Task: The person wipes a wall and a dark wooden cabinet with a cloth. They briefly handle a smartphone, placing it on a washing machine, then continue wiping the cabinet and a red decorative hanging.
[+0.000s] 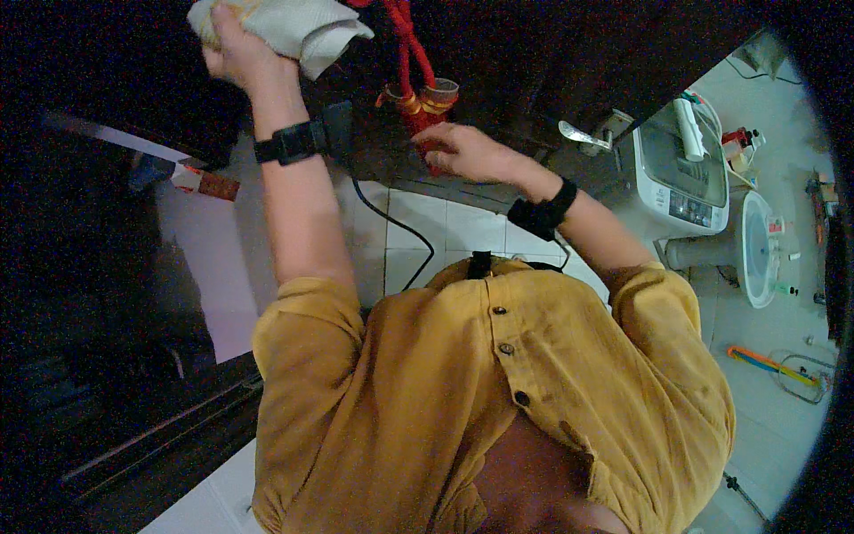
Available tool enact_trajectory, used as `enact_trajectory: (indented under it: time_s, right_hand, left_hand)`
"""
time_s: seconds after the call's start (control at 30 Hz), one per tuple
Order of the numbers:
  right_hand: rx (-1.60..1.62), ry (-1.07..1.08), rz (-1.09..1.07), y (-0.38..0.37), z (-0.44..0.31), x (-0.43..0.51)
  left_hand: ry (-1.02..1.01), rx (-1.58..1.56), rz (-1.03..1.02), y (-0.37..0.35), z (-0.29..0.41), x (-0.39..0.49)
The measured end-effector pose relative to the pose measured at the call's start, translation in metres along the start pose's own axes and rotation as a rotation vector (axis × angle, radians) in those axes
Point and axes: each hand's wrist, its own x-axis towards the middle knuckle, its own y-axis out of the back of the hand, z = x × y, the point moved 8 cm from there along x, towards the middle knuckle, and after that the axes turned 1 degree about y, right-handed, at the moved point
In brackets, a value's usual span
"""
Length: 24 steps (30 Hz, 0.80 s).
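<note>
My left hand (241, 53) grips a folded white cloth (293, 30) against a dark panel at the top of the view. Part of the cloth hangs loose to the right of my fingers. My right hand (470, 152) is at the lower part of a red ornament (421, 121) with gold trim and two round, pale-rimmed ends. Red cords (407, 47) run up from the ornament. My curled fingers overlap its red surface; whether they grip it or only touch it cannot be told. Black bands (290, 143) are on both my wrists.
A metal lever handle (584, 135) is on the dark door at the right. Beyond it stand a top-loading washing machine (680, 180) and a white pedestal washbasin (757, 250). A black cable (400, 223) hangs over the tiled floor (417, 213) before me.
</note>
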Motion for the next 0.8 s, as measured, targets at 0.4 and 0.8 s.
enact_trajectory:
  time_s: [0.4, 0.8]
  right_hand:
    - [-0.472, 0.438, 0.882, 0.195, -0.112, -0.057]
    - [-0.654, 0.247, 1.681, 0.343, -0.087, -0.196]
  left_hand:
    - [-0.105, -0.184, 0.194, 0.032, 0.064, -0.048]
    - [-0.671, -0.008, -0.098, -0.158, 0.128, -0.129]
